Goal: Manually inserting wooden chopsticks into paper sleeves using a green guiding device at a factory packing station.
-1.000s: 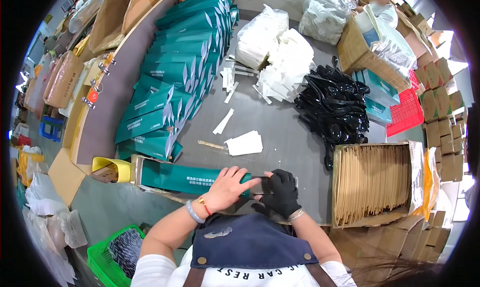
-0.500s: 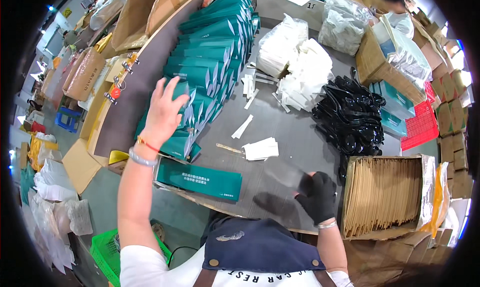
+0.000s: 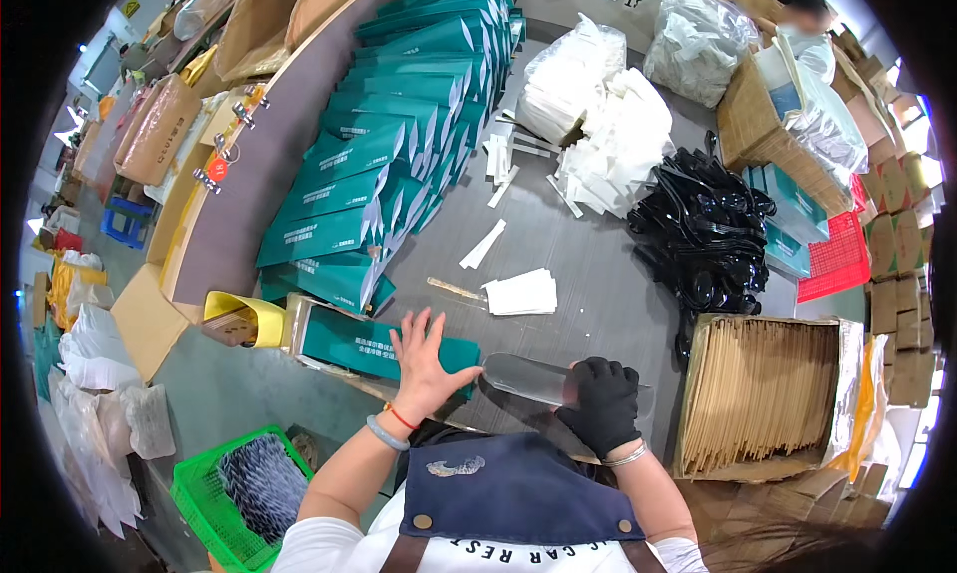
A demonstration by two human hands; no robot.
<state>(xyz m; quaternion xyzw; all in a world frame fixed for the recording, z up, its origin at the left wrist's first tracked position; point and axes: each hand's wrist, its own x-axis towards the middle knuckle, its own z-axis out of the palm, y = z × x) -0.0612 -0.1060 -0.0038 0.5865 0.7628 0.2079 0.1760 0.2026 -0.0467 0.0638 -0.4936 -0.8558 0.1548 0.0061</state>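
My right hand (image 3: 601, 405), in a black glove that leaves the fingertips bare, grips a long, see-through plastic piece (image 3: 526, 378) with a rounded end, low over the table's front edge. My left hand (image 3: 424, 362) is bare and open, fingers spread above a flat dark green printed sleeve (image 3: 339, 341). Its thumb tip is at the rounded end of the plastic piece; whether it touches cannot be made out. Beyond the left hand, many green sleeves (image 3: 329, 196) lie overlapped in a long row. A small stack of white paper slips (image 3: 521, 292) lies ahead of both hands.
Black glossy plastic-wrapped pieces (image 3: 703, 229) are heaped at the right. Nearer stands a carton of thin brown sticks or sheets (image 3: 763, 398). White packets (image 3: 618, 134) pile up at the back. A yellow container (image 3: 249, 319) hangs by the left edge; a green basket (image 3: 194, 493) stands below.
My left hand has come from the row of green sleeves down and right to the front sleeve. The see-through piece has turned nearly level and moved nearer to me.
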